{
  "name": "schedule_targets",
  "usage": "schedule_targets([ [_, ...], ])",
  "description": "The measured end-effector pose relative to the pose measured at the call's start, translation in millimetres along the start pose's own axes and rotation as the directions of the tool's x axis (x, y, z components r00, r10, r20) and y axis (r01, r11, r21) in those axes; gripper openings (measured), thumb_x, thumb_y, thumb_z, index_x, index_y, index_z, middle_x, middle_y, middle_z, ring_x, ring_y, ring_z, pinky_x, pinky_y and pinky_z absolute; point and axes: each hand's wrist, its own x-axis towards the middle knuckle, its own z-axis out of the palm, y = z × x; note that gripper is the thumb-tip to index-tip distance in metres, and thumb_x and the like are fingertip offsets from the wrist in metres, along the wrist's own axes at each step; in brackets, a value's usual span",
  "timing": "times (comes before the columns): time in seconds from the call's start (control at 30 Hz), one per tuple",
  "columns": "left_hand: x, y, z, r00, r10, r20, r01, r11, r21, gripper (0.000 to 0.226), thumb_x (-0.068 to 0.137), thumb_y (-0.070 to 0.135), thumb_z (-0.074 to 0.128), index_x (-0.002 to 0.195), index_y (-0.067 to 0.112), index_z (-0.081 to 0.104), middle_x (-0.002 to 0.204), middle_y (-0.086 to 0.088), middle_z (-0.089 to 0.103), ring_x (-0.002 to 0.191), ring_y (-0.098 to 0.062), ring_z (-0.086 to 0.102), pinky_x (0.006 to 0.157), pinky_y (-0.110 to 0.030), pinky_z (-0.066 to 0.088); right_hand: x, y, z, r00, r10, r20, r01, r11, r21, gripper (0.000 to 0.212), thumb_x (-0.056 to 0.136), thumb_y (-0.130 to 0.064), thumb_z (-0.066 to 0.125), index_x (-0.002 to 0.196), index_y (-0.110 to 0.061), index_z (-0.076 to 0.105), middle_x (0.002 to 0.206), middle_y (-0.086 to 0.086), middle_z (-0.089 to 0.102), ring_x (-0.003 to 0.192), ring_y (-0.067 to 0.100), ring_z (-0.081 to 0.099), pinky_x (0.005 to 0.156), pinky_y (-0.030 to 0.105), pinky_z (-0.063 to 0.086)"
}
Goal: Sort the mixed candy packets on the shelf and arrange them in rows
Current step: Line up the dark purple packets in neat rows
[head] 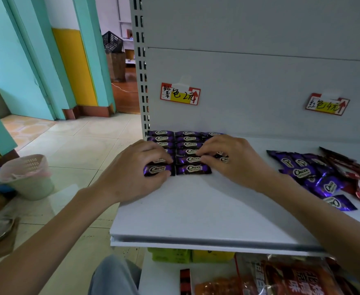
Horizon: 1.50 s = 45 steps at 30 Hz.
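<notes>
Purple Choco candy packets (188, 143) lie in neat rows at the back left of the white shelf (196, 209), under a handwritten purple price tag (180, 94). My left hand (136, 169) rests on the left column, its fingertips on the front packets (156, 169). My right hand (232, 158) lies on the third column, fingers curled onto a packet (223, 159) there. The packets under both palms are hidden. A mixed pile of purple packets (308, 173) and red packets (357, 177) lies at the right.
A second price tag (326, 106) hangs on the back panel at the right. A lower shelf holds snack bags (291, 277) and green boxes (170, 255). A lined waste bin (28, 177) stands on the tiled floor to the left.
</notes>
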Motion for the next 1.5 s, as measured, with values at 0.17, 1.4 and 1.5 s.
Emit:
schedule_targets([
  [0.17, 33.4, 38.1, 10.4, 0.996, 0.084, 0.044, -0.082, 0.996, -0.048, 0.04, 0.074, 0.05, 0.048, 0.101, 0.026, 0.067, 0.098, 0.015, 0.058, 0.093, 0.001, 0.051, 0.084, -0.013, 0.037, -11.1, 27.1, -47.7, 0.988, 0.141, -0.067, -0.142, 0.99, -0.021, 0.013, 0.086, -0.014, 0.063, 0.095, -0.019, 0.072, 0.089, -0.01, 0.065, 0.08, -0.005, 0.057, 0.069, 0.006, 0.041],
  [1.4, 39.8, 97.8, 45.3, 0.934, 0.04, 0.356, 0.085, 0.941, -0.328, 0.016, 0.076, 0.027, 0.062, 0.089, 0.032, 0.069, 0.096, 0.023, 0.065, 0.097, 0.007, 0.055, 0.081, -0.008, 0.039, -51.4, 46.3, -64.7, 0.951, 0.222, 0.217, -0.237, 0.97, 0.048, 0.01, 0.082, -0.016, 0.069, 0.09, -0.021, 0.071, 0.075, -0.016, 0.064, 0.071, -0.012, 0.055, 0.064, 0.003, 0.037],
  [1.5, 38.8, 97.7, 48.2, 0.951, 0.016, 0.308, 0.063, 0.968, -0.244, 0.019, 0.082, 0.037, 0.067, 0.101, 0.036, 0.064, 0.1, 0.027, 0.06, 0.095, 0.01, 0.052, 0.082, -0.017, 0.04, -51.2, 46.5, -60.6, 0.957, 0.211, 0.199, -0.217, 0.976, 0.009, 0.009, 0.082, -0.018, 0.068, 0.09, -0.022, 0.071, 0.078, -0.015, 0.064, 0.073, -0.012, 0.055, 0.064, 0.003, 0.038],
])
